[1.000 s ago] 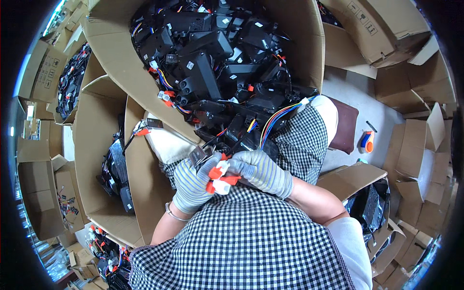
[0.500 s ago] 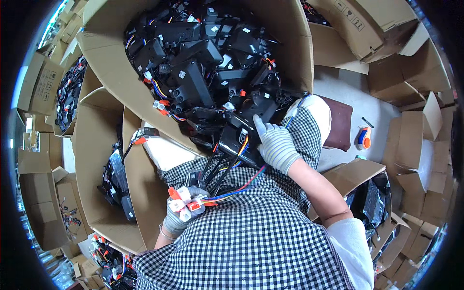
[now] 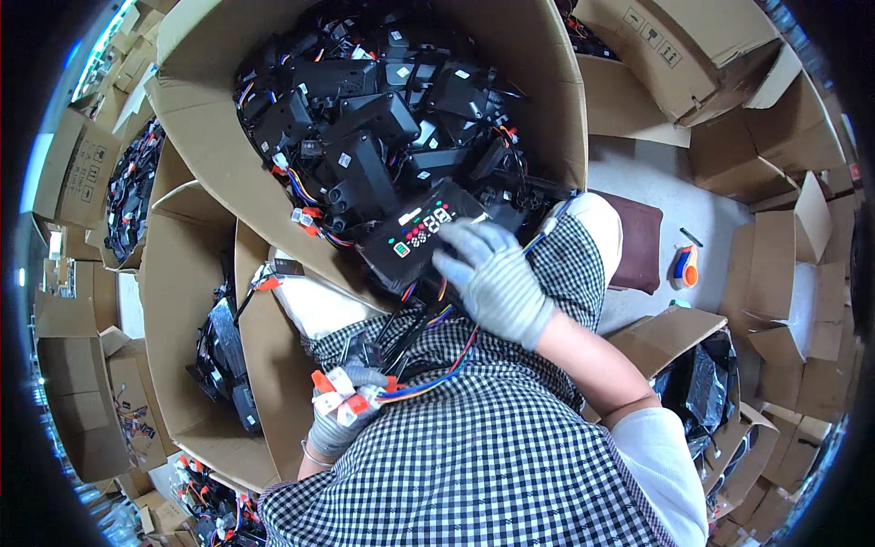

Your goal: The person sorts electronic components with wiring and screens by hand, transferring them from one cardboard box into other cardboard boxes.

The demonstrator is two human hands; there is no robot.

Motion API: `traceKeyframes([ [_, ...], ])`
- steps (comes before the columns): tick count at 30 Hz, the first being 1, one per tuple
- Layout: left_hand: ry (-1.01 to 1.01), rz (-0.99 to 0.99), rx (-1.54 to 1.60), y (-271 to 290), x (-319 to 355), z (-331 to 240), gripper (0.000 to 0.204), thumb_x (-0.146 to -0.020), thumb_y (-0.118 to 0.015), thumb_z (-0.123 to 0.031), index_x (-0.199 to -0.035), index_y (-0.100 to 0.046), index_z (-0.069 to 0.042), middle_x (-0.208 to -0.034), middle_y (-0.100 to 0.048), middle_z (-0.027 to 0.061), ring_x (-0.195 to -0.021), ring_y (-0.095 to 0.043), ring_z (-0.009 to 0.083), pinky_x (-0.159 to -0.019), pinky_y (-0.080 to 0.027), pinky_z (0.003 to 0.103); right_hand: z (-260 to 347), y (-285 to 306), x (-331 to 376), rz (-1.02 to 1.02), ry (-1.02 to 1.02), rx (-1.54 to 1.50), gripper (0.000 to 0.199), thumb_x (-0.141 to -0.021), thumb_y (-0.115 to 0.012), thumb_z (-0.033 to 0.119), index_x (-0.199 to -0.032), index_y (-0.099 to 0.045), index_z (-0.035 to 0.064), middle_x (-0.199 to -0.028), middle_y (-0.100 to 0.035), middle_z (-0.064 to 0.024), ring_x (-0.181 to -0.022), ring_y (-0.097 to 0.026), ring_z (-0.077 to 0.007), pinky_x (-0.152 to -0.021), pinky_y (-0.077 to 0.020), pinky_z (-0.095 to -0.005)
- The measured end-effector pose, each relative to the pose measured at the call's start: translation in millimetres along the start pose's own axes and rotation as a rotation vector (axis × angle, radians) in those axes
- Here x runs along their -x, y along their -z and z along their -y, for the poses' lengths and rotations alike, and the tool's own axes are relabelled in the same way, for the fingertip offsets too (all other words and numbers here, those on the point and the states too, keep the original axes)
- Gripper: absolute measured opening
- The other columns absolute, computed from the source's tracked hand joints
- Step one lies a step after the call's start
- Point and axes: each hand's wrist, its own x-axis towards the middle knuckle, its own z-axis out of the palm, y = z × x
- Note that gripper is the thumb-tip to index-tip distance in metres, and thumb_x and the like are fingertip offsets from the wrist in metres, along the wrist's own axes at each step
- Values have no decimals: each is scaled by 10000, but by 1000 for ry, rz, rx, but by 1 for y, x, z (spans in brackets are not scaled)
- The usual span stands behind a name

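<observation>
A black display unit (image 3: 397, 266) lies tilted at the near rim of the big carton, its face up with red, green and white symbols lit. My right hand (image 3: 506, 292), in a grey striped glove, is over the unit's right end, fingers spread and stretched; whether they touch it is hard to tell. Coloured wires (image 3: 448, 372) run from the unit down to my left hand (image 3: 339, 427). That gloved hand is closed round a bunch of white and orange plug connectors (image 3: 344, 397) above my checked apron (image 3: 447, 456). A small dark part beside these connectors is partly hidden.
Before me, the large carton (image 3: 205, 137) holds many black housings (image 3: 365, 173) with wires. Another carton (image 3: 196, 365) with black units stands at left, and one (image 3: 670, 337) at right. A maroon stool (image 3: 643, 242) and an orange-and-blue tape roll (image 3: 685, 266) are at right.
The display unit has turned so its lit face shows upward. My right hand has shifted from gripping its edge to lying spread over its right end. My left hand keeps the connectors.
</observation>
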Motion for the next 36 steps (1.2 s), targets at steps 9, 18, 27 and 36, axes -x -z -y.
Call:
traceKeyframes([
  [9, 49, -129, -87, 2, -33, -9, 100, -758, -628, -31, -853, -596, -24, -843, -642, 58, -741, -606, 130, -657, -474, 258, 42, 31, -13, 584, 44, -882, 285, -924, -505, 292, -1067, -595, 62, -741, -606, -173, -710, -606, -368, -652, -480, -459],
  [18, 105, -229, 478, -5, -34, 28, 368, -896, -588, -353, -987, -574, 3, -803, -624, 73, -659, -600, 160, -611, -495, 304, -144, -22, -37, 77, -1007, -576, 170, -904, -558, 172, -955, -638, 32, -692, -595, -41, -477, -519, -133, -447, -420, -273],
  [27, 334, -249, 1040, -7, -60, 11, 441, -830, -672, -274, -1143, -523, -1, -945, -641, 156, -839, -644, 266, -763, -533, 403, -35, -6, -21, -8, 117, -72, 140, -861, -543, 185, -934, -637, 111, -786, -596, -93, -709, -618, -266, -580, -508, -380],
  [36, 77, -328, 997, -14, -73, -39, 514, -791, -715, -384, -1117, -461, -77, -971, -600, 122, -798, -650, 227, -692, -573, 419, 33, -28, 18, 413, 189, -415, 194, -873, -486, 258, -966, -612, 144, -865, -587, -71, -750, -624, -256, -571, -506, -382],
])
